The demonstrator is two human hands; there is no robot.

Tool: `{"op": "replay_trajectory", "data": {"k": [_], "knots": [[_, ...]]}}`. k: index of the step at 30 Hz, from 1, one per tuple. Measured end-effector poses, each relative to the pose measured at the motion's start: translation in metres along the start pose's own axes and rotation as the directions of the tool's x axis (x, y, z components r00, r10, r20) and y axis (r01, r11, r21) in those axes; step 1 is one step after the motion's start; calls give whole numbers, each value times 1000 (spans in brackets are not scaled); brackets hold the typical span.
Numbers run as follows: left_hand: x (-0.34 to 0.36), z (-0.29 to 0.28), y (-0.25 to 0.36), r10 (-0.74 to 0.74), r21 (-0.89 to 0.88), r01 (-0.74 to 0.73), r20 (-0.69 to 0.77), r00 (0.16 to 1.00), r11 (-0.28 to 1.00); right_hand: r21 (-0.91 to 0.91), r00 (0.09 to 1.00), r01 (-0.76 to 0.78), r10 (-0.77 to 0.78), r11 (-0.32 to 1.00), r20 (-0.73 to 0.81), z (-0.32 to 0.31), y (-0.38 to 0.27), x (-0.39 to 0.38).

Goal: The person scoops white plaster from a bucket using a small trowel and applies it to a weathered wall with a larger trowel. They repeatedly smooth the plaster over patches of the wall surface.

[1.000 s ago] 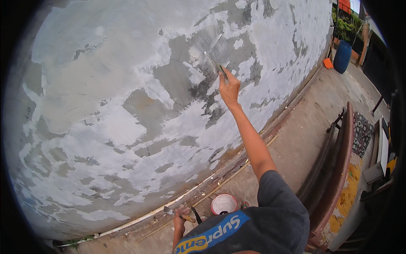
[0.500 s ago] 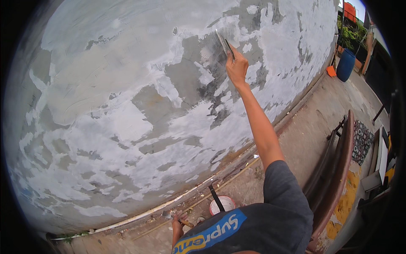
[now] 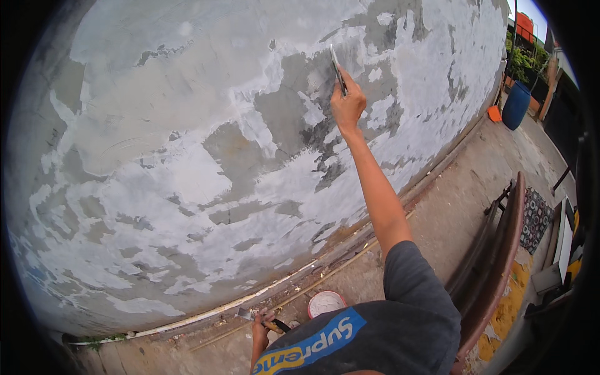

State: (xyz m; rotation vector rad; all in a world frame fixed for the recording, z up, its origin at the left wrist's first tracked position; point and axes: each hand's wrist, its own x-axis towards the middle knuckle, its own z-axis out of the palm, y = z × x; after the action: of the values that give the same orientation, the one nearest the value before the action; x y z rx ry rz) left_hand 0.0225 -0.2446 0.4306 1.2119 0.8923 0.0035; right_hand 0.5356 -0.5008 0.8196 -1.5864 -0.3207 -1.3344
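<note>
My right hand [image 3: 348,105], arm stretched out, grips a thin metal putty blade [image 3: 337,62] against the patchy grey wall [image 3: 175,156], which carries rough white coats of filler. My left hand [image 3: 259,331], low near the wall's foot, holds a scraper [image 3: 244,314] with a flat metal blade. Just right of it stands a round red-rimmed bucket [image 3: 327,301] of white paste, partly behind my dark shirt.
A curved brown bench [image 3: 503,269] lies along my right, beside a patterned mat [image 3: 536,219]. A blue barrel [image 3: 517,106] and an orange object [image 3: 494,114] are at the far right. Pipes [image 3: 206,317] run along the wall's foot.
Over the last second my right hand has moved up the wall with the blade, staying nearly level lately. The dark strip lying across the bucket half a second ago has dropped toward my left hand.
</note>
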Motion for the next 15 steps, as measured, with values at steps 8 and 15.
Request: {"op": "replay_trajectory", "data": {"k": [8,15], "knots": [[9,3,6,52,21,-52,31,998,998,162,933,262,-292,951,209,-13,-19,-43],[-1,8,10,20,-2,-20,8,1000,1000,-20,950,-248,239,969,-199,-40,73,18]]}}
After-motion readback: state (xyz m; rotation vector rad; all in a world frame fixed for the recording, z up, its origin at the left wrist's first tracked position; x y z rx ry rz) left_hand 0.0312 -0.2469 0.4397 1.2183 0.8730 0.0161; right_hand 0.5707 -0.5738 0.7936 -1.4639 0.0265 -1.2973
